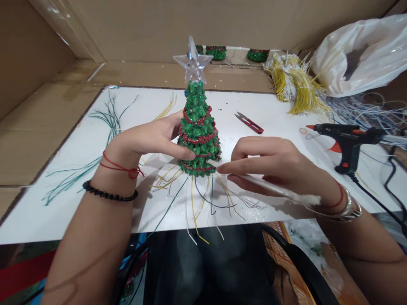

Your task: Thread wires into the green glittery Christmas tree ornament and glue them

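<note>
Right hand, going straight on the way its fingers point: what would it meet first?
The right hand would likely meet the green tree, low on its side; the white stick seems to touch there, though depth is unclear.

On the counter (74, 133), the tree (199, 127) stands mid-board, loose wires (192, 199) fanning before it. Left lie strands (112, 120); right, snips (251, 123), then the glue gun (346, 137). Behind that, wire bundles (303, 95) lie beside what looks like a bag (381, 51).

The white board (273, 110) brightly lit; cardboard (143, 29) dimmer; shadows soft; fine detail smeared; edges stretched.
</note>
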A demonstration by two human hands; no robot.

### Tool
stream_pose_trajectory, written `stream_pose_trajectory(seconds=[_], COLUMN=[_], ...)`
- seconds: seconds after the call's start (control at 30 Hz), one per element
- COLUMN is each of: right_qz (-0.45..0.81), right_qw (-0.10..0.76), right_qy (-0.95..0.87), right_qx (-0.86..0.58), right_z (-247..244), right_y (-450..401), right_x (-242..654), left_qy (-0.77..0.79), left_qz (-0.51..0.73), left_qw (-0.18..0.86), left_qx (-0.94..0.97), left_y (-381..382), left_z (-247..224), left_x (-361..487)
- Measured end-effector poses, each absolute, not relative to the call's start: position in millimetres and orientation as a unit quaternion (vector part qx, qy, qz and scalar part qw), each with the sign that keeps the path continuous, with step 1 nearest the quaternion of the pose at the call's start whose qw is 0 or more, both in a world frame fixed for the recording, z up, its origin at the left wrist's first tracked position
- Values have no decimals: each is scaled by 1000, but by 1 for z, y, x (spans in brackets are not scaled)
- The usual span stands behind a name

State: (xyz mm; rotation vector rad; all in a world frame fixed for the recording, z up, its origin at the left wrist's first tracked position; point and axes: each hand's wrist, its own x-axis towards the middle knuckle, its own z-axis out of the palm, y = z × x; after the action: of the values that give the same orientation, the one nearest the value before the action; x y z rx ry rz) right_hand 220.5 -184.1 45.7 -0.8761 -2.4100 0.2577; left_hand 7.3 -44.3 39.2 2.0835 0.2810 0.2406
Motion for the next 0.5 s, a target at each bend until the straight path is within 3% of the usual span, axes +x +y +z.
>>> stream_pose_trajectory(seconds=[0.5], right_qz=[173], right_qw=[381], right_qy=[-861], right_qx=[-287], right_z=[36], right_y=[-179], right_x=[210], left_qy=[150], left_qz=[139], left_qw=[548], left_qx=[811], left_y=[-47], left_z=[39], left_x=[10])
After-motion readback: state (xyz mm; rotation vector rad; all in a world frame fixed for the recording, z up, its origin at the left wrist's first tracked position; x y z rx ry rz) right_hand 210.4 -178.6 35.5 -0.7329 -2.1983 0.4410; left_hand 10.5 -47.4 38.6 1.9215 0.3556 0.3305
